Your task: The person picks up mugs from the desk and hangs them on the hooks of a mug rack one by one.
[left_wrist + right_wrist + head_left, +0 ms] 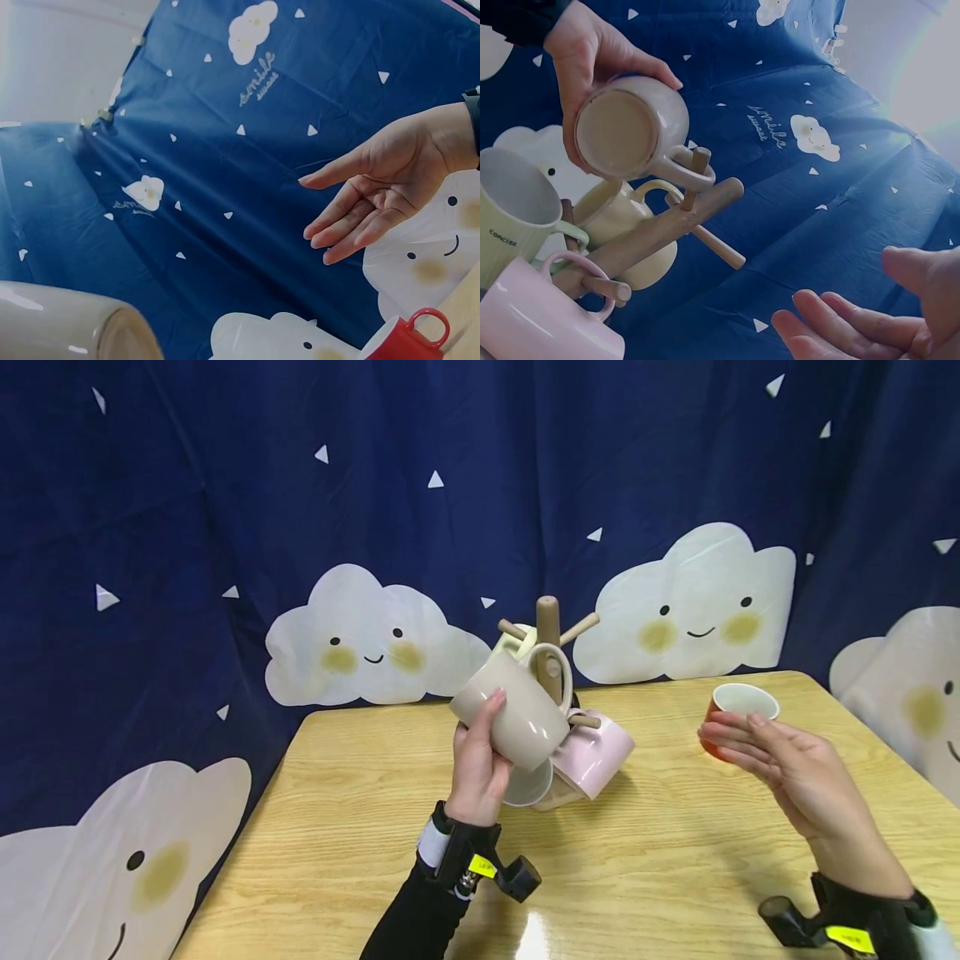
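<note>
My left hand (pixel 480 772) grips a beige mug (pixel 517 714) by its body, tilted at the wooden mug tree (pixel 548 620). In the right wrist view, a short peg (pixel 697 169) appears to pass through the beige mug's handle. On the tree hang a pink mug (pixel 596 753), a pale yellow mug (pixel 649 259) and a pale green mug (pixel 514 202) with dark lettering. My right hand (pixel 806 777) is in the air to the right, fingers extended, holding nothing. Behind its fingertips stands a red mug (pixel 401 345) with a white inside, partly hidden in the head view.
The wooden table (pixel 360 777) carries the tree near its back edge and the red mug at the back right. Behind it hangs a dark blue curtain (pixel 420 410) with smiling white clouds (pixel 690 602). Another peg (pixel 581 627) juts out at the tree's upper right.
</note>
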